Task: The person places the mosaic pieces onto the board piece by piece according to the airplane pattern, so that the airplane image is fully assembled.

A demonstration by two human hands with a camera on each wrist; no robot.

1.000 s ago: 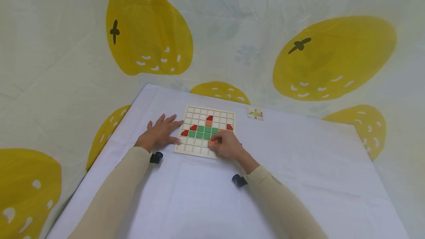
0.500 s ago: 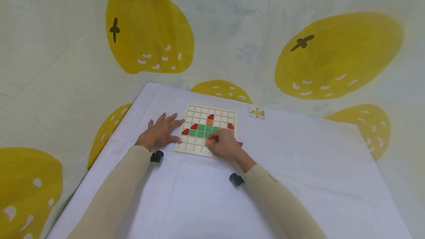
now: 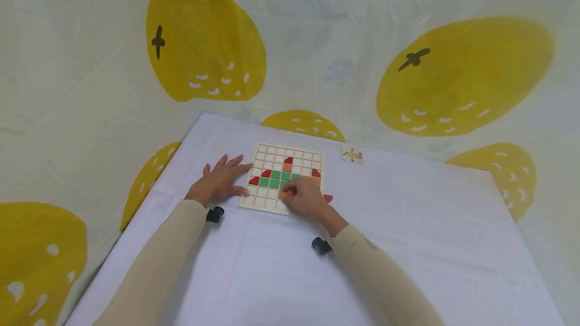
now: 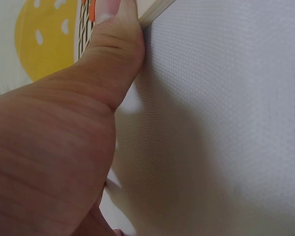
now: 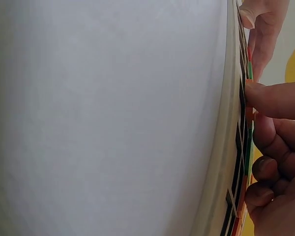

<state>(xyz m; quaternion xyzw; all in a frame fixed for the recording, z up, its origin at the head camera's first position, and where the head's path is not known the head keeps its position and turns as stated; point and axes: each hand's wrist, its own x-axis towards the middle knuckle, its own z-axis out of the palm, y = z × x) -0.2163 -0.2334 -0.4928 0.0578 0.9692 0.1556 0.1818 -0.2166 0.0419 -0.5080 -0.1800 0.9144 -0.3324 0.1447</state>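
Observation:
A pale wooden grid board (image 3: 270, 157) lies on the white-covered table. My right hand (image 3: 307, 197) pinches a small orange square tile (image 3: 283, 194) between thumb and finger, low over the board just below the green tiles (image 3: 275, 183). In the right wrist view the thumb sits on that orange tile (image 5: 249, 84) at the board's surface, other fingers curled behind. Spread flat, my left hand (image 3: 222, 180) touches the board's left edge with thumb and fingertips; its thumb (image 4: 115, 44) reaches the corner in the left wrist view. Red rounded tiles (image 3: 254, 181) and another orange tile (image 3: 287, 167) sit in cells.
A small pattern card (image 3: 352, 154) with a green, red and orange picture lies behind the board to the right. One red piece (image 3: 328, 198) shows beyond the board's right edge, beside my right hand. Behind the table (image 3: 408, 225) hangs a cloth with yellow fruit prints (image 3: 206, 39).
My right hand has shifted slightly left with the orange tile, now up against the green tiles' lower edge. The red piece at the right has come into sight. My left hand stays put.

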